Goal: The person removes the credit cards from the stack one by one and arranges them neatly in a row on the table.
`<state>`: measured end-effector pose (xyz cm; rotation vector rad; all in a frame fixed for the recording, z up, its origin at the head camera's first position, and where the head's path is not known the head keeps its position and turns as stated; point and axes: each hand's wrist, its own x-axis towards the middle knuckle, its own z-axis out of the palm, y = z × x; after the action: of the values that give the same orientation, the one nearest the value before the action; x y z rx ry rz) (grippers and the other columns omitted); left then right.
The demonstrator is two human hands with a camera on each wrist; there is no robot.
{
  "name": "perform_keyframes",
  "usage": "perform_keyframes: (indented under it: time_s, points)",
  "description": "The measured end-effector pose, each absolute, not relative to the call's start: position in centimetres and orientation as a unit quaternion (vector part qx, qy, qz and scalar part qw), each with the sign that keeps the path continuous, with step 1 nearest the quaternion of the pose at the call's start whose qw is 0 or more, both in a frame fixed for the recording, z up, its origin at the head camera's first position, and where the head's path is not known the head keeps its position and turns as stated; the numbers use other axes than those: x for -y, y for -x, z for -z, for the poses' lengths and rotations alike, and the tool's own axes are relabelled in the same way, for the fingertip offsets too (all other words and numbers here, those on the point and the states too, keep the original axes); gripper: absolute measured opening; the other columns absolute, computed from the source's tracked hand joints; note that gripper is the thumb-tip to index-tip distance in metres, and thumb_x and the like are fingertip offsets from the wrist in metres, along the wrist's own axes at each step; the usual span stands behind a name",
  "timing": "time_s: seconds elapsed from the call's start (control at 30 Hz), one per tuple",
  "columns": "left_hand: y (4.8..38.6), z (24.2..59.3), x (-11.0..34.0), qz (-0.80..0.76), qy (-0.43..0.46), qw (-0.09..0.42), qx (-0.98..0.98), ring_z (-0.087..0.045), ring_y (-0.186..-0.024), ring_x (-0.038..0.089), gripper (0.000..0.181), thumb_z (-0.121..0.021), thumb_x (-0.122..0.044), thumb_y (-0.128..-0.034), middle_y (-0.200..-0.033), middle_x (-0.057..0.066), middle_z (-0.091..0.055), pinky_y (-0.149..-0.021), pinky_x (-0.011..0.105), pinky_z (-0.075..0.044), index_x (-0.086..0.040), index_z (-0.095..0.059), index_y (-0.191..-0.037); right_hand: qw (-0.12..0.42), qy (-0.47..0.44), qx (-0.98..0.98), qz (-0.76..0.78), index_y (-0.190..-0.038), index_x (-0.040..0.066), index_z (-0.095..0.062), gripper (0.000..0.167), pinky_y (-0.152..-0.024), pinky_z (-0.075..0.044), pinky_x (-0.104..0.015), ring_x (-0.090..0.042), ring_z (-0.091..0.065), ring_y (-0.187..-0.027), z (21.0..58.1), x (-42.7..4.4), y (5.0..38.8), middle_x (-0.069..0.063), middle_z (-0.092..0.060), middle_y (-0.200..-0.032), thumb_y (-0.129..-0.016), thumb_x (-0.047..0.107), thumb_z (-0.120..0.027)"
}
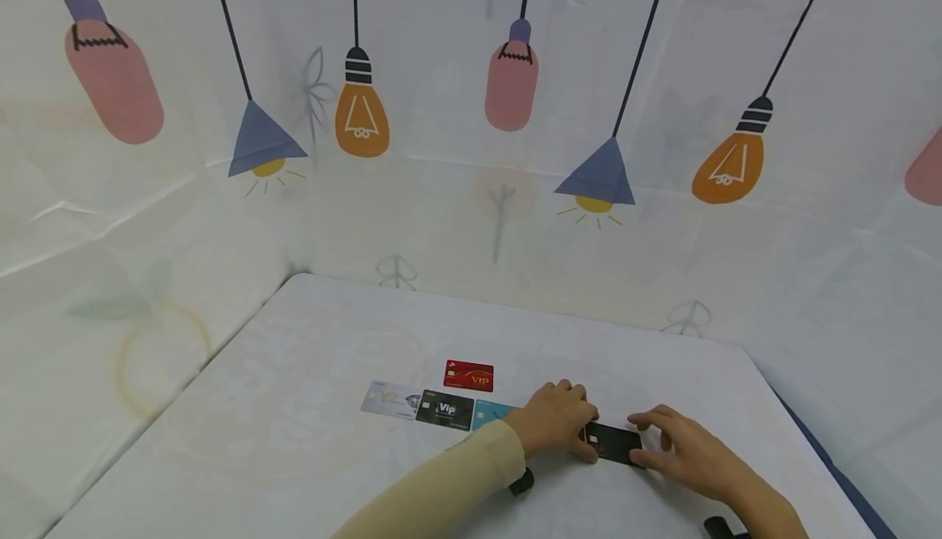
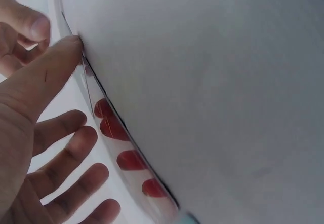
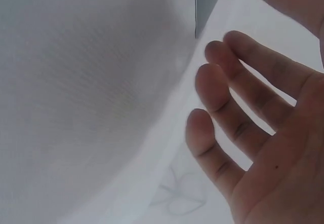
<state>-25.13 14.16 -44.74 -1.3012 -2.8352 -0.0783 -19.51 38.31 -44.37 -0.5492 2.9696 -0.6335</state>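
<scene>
A black card lies on the table between my two hands. My left hand arches over the row of cards at this card's left end, with the thumb by its lower left corner. In the left wrist view, the thumb tip touches the edge of a glossy card showing red oval patches; the other fingers are extended and spread. My right hand is at the black card's right end, its thumb at the lower right corner and its forefinger raised. The right wrist view shows loosely bent fingers holding nothing.
Leftward in the same row lie a light blue card, partly hidden by my left hand, a black Vip card and a silver card. A red VIP card lies above them. A lamp-patterned sheet hangs behind the white table.
</scene>
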Motion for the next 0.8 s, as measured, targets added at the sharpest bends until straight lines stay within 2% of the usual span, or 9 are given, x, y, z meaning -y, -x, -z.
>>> perform_keyframes:
  time_s: [0.17, 0.47, 0.8]
  points:
    - [25.9, 45.1, -13.1, 0.025, 0.432, 0.033, 0.901, -0.052, -0.098, 0.007, 0.053, -0.073, -0.062, -0.0842, -0.113, -0.011, -0.062, -0.085, 0.023, -0.046, -0.033, -0.069, -0.129, -0.006, 0.179, -0.962, 0.205, -0.125, 0.011, -0.067, 0.045, -0.061, -0.042, -0.023, 0.0, -0.047, -0.077, 44.0, -37.5, 19.4, 0.003, -0.066, -0.115, -0.093, 0.043, -0.072]
    - [27.8, 43.6, -10.7, 0.037, 0.413, 0.043, 0.909, -0.056, -0.115, 0.012, 0.053, -0.07, -0.059, -0.0886, -0.127, -0.008, -0.064, -0.098, 0.028, -0.047, -0.031, -0.067, -0.133, -0.03, 0.152, -0.969, 0.194, -0.127, 0.015, -0.067, 0.044, -0.064, -0.046, -0.025, -0.003, -0.05, -0.081, 43.5, -36.0, 19.7, 0.005, -0.067, -0.115, -0.093, 0.042, -0.073]
    - [29.1, 41.7, -7.8, 0.065, 0.401, 0.056, 0.912, -0.057, -0.117, 0.017, 0.05, -0.073, -0.053, -0.0898, -0.128, -0.004, -0.065, -0.1, 0.032, -0.048, -0.025, -0.068, -0.131, -0.047, 0.162, -0.967, 0.191, -0.128, 0.017, -0.067, 0.042, -0.063, -0.046, -0.024, -0.004, -0.051, -0.082, 43.2, -33.7, 20.1, 0.007, -0.067, -0.114, -0.093, 0.041, -0.072]
